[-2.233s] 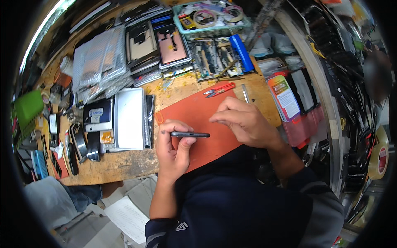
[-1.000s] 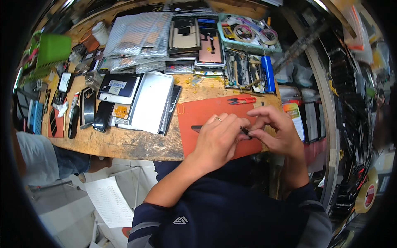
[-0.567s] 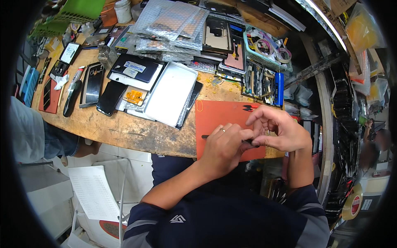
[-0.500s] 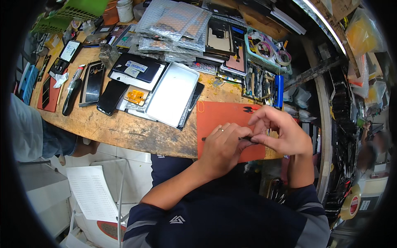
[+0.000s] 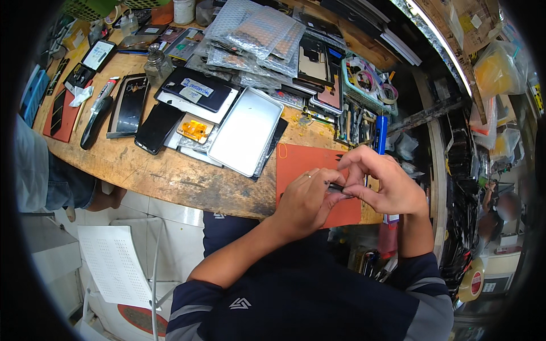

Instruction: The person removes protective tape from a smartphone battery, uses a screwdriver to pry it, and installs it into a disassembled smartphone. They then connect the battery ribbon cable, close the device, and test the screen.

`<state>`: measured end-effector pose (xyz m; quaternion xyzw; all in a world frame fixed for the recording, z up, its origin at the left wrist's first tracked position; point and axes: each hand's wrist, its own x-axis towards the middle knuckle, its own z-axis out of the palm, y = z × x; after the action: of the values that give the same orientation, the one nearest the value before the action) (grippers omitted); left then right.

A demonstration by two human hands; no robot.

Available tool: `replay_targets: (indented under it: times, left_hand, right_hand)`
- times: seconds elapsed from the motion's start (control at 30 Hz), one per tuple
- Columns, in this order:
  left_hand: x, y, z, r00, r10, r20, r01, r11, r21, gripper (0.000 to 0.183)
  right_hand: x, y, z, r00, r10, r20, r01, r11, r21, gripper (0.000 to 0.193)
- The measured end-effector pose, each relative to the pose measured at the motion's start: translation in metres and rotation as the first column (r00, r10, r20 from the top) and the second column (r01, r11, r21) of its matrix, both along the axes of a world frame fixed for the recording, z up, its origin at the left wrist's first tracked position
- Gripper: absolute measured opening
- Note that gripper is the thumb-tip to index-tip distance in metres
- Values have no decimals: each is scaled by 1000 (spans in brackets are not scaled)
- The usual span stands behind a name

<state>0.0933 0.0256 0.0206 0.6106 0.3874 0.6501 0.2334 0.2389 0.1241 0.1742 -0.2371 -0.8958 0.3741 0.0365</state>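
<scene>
A thin, dark, flat phone-like part (image 5: 336,186) is pinched between both hands above the orange-red rectangular work mat (image 5: 304,165), which lies at the near edge of the worn wooden worktop (image 5: 170,176), toward its right end. The left hand (image 5: 307,199) is closed on the part from the near side, its fingers curled together over it, and a ring is seen on one finger. The right hand (image 5: 378,182) is clamped on the same part from the far side, with thumb and forefinger pressed together at its upper edge; most of the part is hidden by the fingers, so its exact shape cannot be told. Just left of the mat a silver rectangular metal back cover (image 5: 245,132) is laid tilted over other flat pieces, and a black phone with a white label (image 5: 196,94) is placed beyond it toward the far edge. Clear bubble-wrap bags (image 5: 256,34) are heaped at the far edge. A blue-handled tool (image 5: 380,133) is stood just beyond the right hand. Near the left end of the worktop a black phone frame (image 5: 129,105) and a small glass bottle (image 5: 156,63) are seen. A white plastic chair (image 5: 116,261) is placed below the worktop's near edge.
</scene>
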Motion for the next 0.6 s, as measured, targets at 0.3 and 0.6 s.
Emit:
replay_targets:
  times: [0.3,0.6]
  left_hand:
    - [-5,-2,-4,1000,23,-5,-23,999,39,37]
    - [-8,-4,3,999,50,-17,-50,998,-28,38]
  right_hand:
    - [-21,-2,15,987,23,159,-21,1000,-17,54]
    - [-23,-28,9,999,37,8,-37,930,366,68]
